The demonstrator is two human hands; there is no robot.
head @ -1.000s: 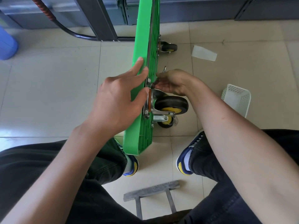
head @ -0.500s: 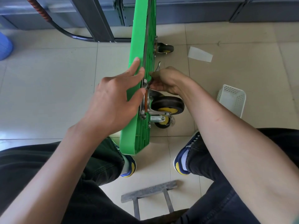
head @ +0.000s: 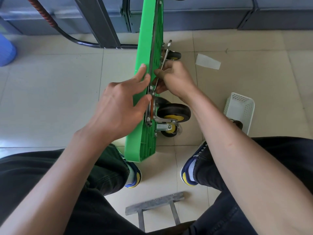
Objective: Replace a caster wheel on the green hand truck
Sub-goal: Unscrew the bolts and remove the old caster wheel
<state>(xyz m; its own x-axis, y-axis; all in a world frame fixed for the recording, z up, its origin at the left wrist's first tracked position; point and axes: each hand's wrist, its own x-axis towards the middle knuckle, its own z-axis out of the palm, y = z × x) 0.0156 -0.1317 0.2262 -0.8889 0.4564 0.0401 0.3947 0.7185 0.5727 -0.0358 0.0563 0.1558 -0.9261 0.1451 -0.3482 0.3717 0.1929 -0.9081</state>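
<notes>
The green hand truck [head: 145,106] deck stands on its edge on the tiled floor [head: 50,99], right between the person's knees, with the underside and its wheels facing to the right. Behind it there are grey cabinets [head: 203,12] along the wall and a black handle tube [head: 79,41] lying on the floor.

Both forearms come in from the bottom corners and meet at the deck. The left hand [head: 118,106] lies flat against the smooth top side of the deck, fingers straight and spread, tips hooked just over the edge, basically bracing it upright and not gripping anything. The right hand [head: 174,78] is on the wheel side, fingers curled round the shaft of a metal wrench [head: 165,56] that runs along the deck, its near end down at the caster's mounting plate.

The near caster wheel [head: 173,112], black tyre with yellow hub, sits just below that hand, bolted to the deck. A second black and yellow caster [head: 171,128] sits right under it. Another one [head: 173,55] sits further up the deck.

Off to the right is a small white basket [head: 240,107] on the floor, and a scrap of paper [head: 208,62] further back. A grey metal stool frame [head: 154,203] pokes out between the legs.
</notes>
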